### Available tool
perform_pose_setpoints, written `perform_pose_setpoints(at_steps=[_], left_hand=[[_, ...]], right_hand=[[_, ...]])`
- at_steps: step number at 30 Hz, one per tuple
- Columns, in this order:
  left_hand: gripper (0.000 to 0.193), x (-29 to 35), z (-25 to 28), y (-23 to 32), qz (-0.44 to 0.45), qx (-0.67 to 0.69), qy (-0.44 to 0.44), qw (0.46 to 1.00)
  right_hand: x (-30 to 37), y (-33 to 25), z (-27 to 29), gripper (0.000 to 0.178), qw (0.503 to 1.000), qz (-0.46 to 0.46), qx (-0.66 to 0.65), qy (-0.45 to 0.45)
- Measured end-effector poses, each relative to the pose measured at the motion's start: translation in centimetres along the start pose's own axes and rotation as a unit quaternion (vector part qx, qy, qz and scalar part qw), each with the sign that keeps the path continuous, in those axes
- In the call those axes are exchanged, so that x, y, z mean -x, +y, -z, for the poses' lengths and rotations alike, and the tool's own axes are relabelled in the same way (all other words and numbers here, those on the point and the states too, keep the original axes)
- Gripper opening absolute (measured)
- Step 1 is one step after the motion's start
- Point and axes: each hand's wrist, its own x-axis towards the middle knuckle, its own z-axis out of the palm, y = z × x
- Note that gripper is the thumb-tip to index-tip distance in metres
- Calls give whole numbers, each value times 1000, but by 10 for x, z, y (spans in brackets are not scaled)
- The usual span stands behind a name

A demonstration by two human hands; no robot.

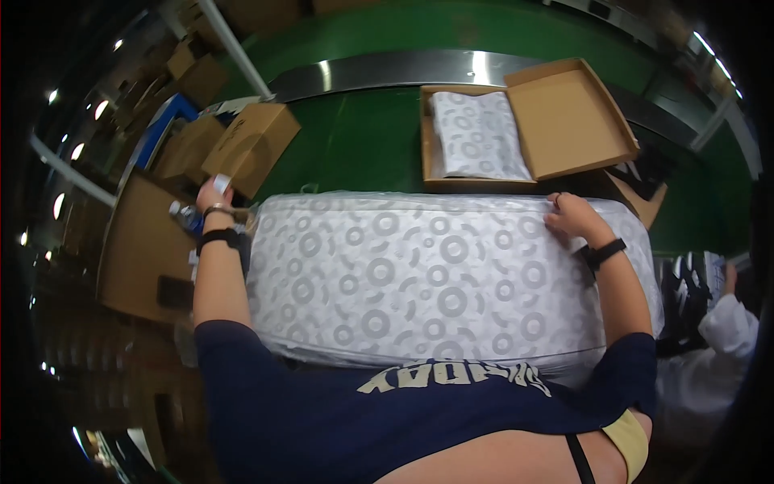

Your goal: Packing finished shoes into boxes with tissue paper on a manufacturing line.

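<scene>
Ring-patterned sheet [435,274] under right hand [577,219], near edge partly behind shirt [322,415]

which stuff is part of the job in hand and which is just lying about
Part of the job, seemingly:
patterned package, right hand on it
small white item at left hand
perhaps open box with similarly patterned contents

Apparently lying about:
brown carton
clear bottle

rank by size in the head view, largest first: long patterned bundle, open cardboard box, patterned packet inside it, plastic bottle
1. long patterned bundle
2. open cardboard box
3. patterned packet inside it
4. plastic bottle
</scene>
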Motion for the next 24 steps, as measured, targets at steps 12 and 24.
perform_pose_setpoints(at_steps=[12, 24], left_hand=[[114, 256, -255, -99, 398, -160, -448, 784], [45, 247, -291, -130, -323, -752, -385, 426]], right_hand=[[-60, -26, -16, 81, 989, 103, -63, 88], [-9, 263, -8, 19, 739, -443, -147, 485]])
